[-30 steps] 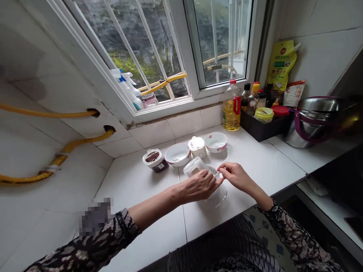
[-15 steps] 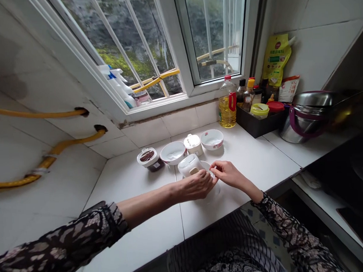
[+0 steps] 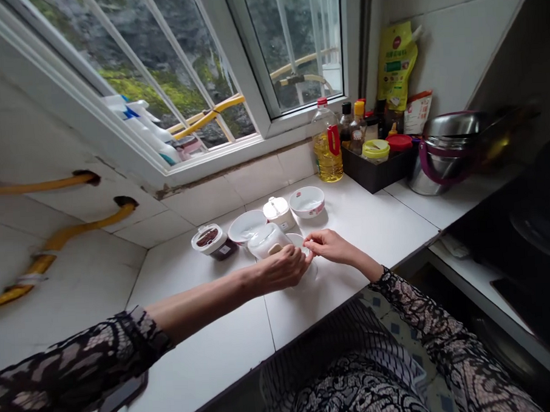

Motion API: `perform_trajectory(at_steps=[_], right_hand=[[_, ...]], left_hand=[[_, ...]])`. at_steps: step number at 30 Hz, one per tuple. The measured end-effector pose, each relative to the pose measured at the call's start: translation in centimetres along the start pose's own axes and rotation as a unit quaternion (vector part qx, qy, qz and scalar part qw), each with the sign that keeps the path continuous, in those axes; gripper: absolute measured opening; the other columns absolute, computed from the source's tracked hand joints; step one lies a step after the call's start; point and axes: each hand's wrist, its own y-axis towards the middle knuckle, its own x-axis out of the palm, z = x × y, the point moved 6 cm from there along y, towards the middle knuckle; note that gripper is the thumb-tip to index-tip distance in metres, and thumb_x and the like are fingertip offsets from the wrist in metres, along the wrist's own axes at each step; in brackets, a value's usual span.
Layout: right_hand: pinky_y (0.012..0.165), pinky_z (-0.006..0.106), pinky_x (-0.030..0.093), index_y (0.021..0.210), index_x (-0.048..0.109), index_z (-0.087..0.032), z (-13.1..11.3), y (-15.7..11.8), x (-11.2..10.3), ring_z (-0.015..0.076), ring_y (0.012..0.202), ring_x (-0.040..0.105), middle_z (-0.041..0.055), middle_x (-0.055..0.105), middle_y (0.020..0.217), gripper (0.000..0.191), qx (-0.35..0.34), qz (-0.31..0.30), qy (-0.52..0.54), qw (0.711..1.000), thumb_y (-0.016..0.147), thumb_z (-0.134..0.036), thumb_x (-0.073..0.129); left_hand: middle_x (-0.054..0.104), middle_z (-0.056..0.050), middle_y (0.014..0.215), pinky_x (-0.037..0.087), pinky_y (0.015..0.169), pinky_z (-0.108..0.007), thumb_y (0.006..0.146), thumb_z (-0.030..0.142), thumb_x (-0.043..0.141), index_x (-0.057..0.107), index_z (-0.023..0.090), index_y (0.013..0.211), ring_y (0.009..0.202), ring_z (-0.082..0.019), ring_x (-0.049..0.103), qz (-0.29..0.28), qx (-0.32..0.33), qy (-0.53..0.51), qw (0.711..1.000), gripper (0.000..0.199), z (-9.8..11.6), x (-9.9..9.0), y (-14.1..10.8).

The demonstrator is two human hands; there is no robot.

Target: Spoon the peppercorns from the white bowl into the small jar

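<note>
My left hand (image 3: 284,269) is closed round the beige handle of a whitish, partly see-through cup (image 3: 266,241), which is tipped on its side. The cup lies over or beside a clear glass vessel (image 3: 296,240), mostly hidden behind the fingers. My right hand (image 3: 329,247) has its thumb and fingers pinched together at the glass vessel's rim, close to the left fingertips. Whether it grips the rim or something small there is too small to tell. Behind stand two white bowls (image 3: 246,226) (image 3: 307,203), a lidded white tub (image 3: 278,212) and a tub of dark contents (image 3: 213,241).
An oil bottle (image 3: 327,144) stands under the window beside a black box (image 3: 369,175) of condiments. A steel pot (image 3: 430,163) with a purple handle is further right. A phone (image 3: 122,398) lies by my left sleeve. The white counter (image 3: 209,361) ends at its front edge.
The camera has shifted, so the scene sits further left and the phone shows more. Both hands stay at the cup and glass vessel, with little visible movement.
</note>
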Motion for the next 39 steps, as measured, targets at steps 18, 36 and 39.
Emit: perform_trajectory(at_steps=[18,36,39], right_hand=[[0.064,0.022,0.040,0.068,0.060,-0.014,-0.6,1.0,-0.3,0.0097,0.062,0.057,0.0003,0.061,0.064,0.040,-0.003,-0.057,-0.006,0.998,0.100,-0.033,0.044],[0.057,0.023,0.043,0.081,0.059,-0.014,0.9,1.7,-0.2,0.0100,0.056,0.055,-0.0016,0.057,0.060,0.038,0.003,-0.107,0.073,0.991,0.100,-0.043,0.042],[0.062,0.025,0.043,0.082,0.060,-0.016,-0.5,1.8,-1.5,0.0117,0.061,0.057,-0.0006,0.059,0.063,0.035,-0.047,-0.058,-0.040,0.996,0.101,-0.038,0.040]], left_hand=[[0.057,-0.002,0.070,0.032,0.057,-0.033,0.087,-0.001,0.055,0.057,0.010,0.108,0.062,-0.017,0.053,-0.055,0.031,0.062,0.996,0.023,-2.6,-0.4,0.7],[0.056,-0.002,0.064,0.027,0.053,-0.033,0.087,0.000,0.053,0.057,0.008,0.113,0.056,-0.016,0.050,-0.043,0.001,0.116,0.992,0.028,-3.1,-0.3,0.7],[0.060,-0.005,0.067,0.028,0.054,-0.033,0.087,0.001,0.053,0.059,0.006,0.110,0.056,-0.016,0.051,-0.045,-0.004,0.112,0.993,0.025,-2.8,0.2,1.0]])
